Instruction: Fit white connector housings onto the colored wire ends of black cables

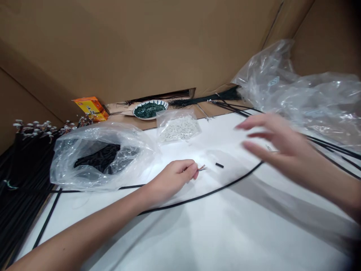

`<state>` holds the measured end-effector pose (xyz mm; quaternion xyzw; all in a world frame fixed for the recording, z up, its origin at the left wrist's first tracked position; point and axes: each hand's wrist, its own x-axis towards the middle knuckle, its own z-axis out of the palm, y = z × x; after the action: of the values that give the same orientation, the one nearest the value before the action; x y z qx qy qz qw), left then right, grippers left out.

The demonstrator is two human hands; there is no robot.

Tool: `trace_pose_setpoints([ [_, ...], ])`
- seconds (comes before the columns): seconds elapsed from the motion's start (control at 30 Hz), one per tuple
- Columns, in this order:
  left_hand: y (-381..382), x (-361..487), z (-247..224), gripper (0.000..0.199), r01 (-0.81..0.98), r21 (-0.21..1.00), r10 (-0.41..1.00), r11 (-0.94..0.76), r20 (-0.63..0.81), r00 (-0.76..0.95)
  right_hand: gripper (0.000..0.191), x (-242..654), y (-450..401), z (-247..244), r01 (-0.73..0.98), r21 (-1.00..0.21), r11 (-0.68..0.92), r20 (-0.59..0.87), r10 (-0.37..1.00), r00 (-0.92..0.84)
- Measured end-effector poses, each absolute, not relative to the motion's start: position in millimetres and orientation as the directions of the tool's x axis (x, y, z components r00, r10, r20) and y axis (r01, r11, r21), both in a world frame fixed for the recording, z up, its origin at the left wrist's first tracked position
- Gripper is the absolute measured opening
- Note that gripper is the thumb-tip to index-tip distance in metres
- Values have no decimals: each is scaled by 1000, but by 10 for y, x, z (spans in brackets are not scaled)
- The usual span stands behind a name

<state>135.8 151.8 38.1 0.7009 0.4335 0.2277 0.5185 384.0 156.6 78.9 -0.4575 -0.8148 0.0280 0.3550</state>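
Note:
Closed in a pinch over the white work surface (175,233), my left hand (176,175) grips a black cable whose thin stripped wires (202,168) stick out past the fingertips. Just to their right lies a short black piece of tube (219,165). My right hand (275,137) is raised at the right, blurred by motion, with its fingers apart and nothing seen in them. A long black cable (225,187) curves across the surface between the hands and passes behind my left forearm.
An open plastic bag of black pieces (101,160) sits left, beside bundled black cables (25,188) with white connectors. Behind stand a bag of small white parts (180,128), a plate (137,114) of dark green bits and an orange box (91,108). Clear plastic (316,98) lies right; cardboard walls (135,45) enclose the back.

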Motion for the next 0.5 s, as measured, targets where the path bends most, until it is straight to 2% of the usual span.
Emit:
trace_pose_setpoints([
  [0.1,1536,1359,337,31,362,926,851,-106,-104,515,26,3759,1683,440,773,-302,557,341,821,-458],
  [0.2,1559,1345,315,30,327,940,856,-99,-87,510,26,3700,1755,207,823,-185,538,262,834,-486],
  [0.27,1572,1333,315,27,287,954,852,-86,-79,518,16,3668,1776,187,819,-180,545,212,835,-508],
  [0.4,1575,1326,328,26,250,964,848,-90,-57,526,13,3567,1761,344,773,-289,565,203,825,-527],
  [0.5,1557,1338,331,27,273,957,855,-99,-59,516,11,3472,1706,446,739,-491,462,147,880,-452],
])
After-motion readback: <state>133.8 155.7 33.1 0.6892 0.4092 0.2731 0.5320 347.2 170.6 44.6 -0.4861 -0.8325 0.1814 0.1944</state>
